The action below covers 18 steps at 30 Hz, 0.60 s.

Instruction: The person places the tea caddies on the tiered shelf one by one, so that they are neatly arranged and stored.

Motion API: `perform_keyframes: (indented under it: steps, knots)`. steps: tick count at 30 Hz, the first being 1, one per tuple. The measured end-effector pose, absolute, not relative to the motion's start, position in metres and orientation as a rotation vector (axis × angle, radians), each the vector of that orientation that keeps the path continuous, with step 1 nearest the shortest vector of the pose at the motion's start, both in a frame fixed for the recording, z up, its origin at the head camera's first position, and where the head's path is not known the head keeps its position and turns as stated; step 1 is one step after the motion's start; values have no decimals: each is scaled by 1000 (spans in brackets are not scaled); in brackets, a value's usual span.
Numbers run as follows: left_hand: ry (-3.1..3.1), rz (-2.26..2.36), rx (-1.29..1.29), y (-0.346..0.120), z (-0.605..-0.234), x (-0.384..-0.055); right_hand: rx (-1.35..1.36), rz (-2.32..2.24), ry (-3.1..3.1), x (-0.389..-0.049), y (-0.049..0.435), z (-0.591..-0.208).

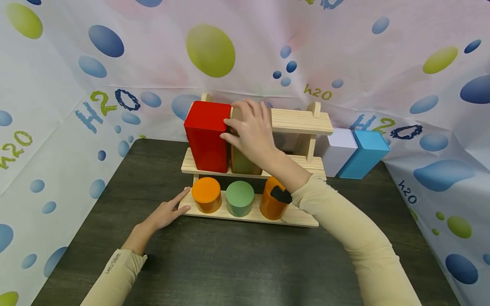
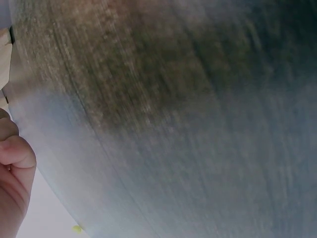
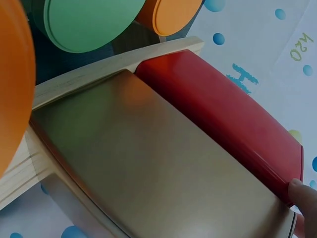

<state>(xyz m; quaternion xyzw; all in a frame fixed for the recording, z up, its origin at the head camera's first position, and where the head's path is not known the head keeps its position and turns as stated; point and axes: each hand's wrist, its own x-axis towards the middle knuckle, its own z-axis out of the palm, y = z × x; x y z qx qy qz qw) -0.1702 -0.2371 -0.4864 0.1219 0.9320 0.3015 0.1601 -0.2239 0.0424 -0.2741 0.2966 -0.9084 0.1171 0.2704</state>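
A tiered wooden rack [image 1: 298, 219] stands on the dark table. On its middle shelf a red box [image 1: 208, 144] and a gold box [image 1: 246, 163] stand upright side by side. My right hand [image 1: 252, 131] reaches over the gold box's top, partly hiding it, with thumb and forefinger at the red box's right edge. In the right wrist view, a fingertip [image 3: 295, 186] touches the red box's [image 3: 223, 114] corner beside the gold box [image 3: 148, 153]. My left hand [image 1: 164, 214] touches the left end of the bottom shelf, forefinger and thumb extended; its other fingers are hidden.
The bottom shelf holds an orange canister [image 1: 206, 193], a green canister [image 1: 240, 197] and another orange canister [image 1: 272, 208], partly behind my right wrist. A white box [image 1: 338, 146] and a blue box [image 1: 365, 153] stand right of the rack. A patterned sheet [image 1: 153, 55] hangs behind.
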Motion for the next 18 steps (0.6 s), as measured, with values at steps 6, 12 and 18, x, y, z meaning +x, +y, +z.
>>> perform_keyframes:
  steps: [6, 12, 18]
  knots:
    - [2662, 873, 351, -237, -485, -170, 803, 351, -2412, -225, 42, -275]
    - [2662, 866, 354, -236, -485, -170, 800, 376, -2413, -225, 42, -275]
    - [2663, 863, 353, -237, -486, -170, 808, 393, -2398, -228, 44, -277]
